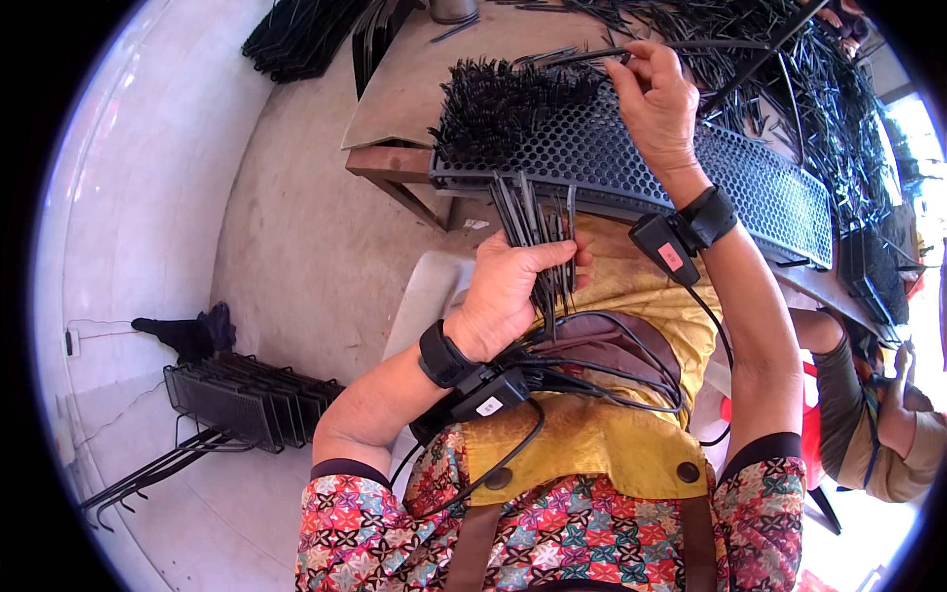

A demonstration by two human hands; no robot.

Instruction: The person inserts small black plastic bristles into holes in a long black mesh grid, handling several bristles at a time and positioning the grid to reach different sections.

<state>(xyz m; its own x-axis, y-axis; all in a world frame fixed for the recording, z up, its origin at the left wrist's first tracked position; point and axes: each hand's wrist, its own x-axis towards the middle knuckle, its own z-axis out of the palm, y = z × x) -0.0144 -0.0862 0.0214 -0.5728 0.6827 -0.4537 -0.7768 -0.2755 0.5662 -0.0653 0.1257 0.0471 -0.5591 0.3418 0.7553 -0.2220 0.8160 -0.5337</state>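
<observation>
My left hand is closed round a bundle of thin black strips, which stand up between thumb and fingers. Just beyond it lies a long black rack, its top full of round holes. Short black pieces stand densely upright over the left end of this rack. My right hand is over the rack's far edge, right of the filled part, with thumb and forefinger pinched together. Whatever sits between those fingertips is too small to make out against the dark pieces behind.
Loose black strips are heaped across the table behind the rack. Black mesh racks stand at the lower left, and more dark racks at the upper left. Another person sits at the right. Cables cross my yellow apron.
</observation>
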